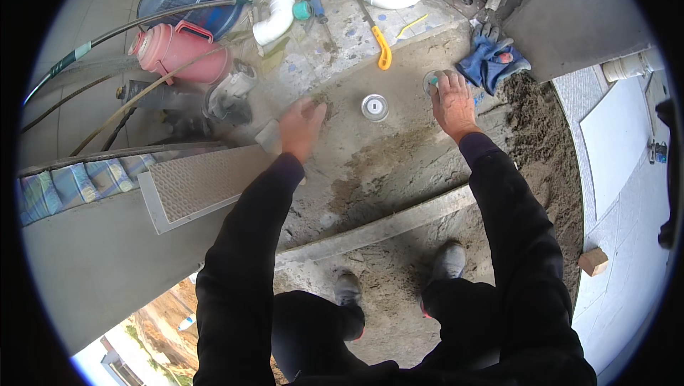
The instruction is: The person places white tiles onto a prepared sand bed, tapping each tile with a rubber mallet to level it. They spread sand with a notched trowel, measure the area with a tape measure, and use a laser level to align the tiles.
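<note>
My right hand (454,105) reaches to the dusty floor, its fingers close together over a small round, pale, see-through thing (430,81) that they partly hide. My left hand (303,128) is smeared by motion above the floor, left of a round silver fitting (375,107) with a small dark centre. That fitting lies between my hands, touched by neither. Blue work gloves (493,64) lie crumpled just beyond my right hand. Farther off, a handsaw with a yellow handle (382,49) and a blue-handled screwdriver (320,12) rest on the speckled slab.
White elbow pipes (274,21) lie at the back. A pink jug (187,53) and a big blue water bottle (187,0) stand at left with hoses near. A long board (388,226) crosses before my feet. Loose mortar (545,147) and a wooden block (593,261) are at right.
</note>
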Motion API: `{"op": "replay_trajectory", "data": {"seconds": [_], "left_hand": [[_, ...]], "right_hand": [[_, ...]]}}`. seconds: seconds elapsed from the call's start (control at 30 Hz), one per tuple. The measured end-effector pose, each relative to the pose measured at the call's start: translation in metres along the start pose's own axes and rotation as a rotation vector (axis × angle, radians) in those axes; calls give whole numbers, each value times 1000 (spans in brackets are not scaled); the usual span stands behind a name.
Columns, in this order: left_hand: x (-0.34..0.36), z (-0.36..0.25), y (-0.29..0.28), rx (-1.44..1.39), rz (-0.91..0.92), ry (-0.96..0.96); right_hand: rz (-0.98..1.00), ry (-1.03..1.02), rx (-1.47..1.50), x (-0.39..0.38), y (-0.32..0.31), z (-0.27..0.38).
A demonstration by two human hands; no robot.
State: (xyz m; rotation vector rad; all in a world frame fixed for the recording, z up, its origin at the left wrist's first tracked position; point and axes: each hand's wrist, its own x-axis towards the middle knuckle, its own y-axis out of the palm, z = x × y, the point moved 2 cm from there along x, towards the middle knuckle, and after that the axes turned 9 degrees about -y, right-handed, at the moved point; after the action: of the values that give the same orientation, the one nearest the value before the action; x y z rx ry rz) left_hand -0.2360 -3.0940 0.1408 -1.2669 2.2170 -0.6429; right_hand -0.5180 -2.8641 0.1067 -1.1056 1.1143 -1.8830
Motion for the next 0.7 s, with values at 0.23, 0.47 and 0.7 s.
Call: {"op": "replay_trajectory", "data": {"seconds": [0.23,0.47,0.7], "left_hand": [[139,-29,41,240,-244,203],[257,-62,68,502,-529,131],[308,-64,90,698,-520,-109]], "right_hand": [[91,128,-33,33,89,-29],[28,72,11,34,88,-35],[76,90,32,39,87,-37]]}}
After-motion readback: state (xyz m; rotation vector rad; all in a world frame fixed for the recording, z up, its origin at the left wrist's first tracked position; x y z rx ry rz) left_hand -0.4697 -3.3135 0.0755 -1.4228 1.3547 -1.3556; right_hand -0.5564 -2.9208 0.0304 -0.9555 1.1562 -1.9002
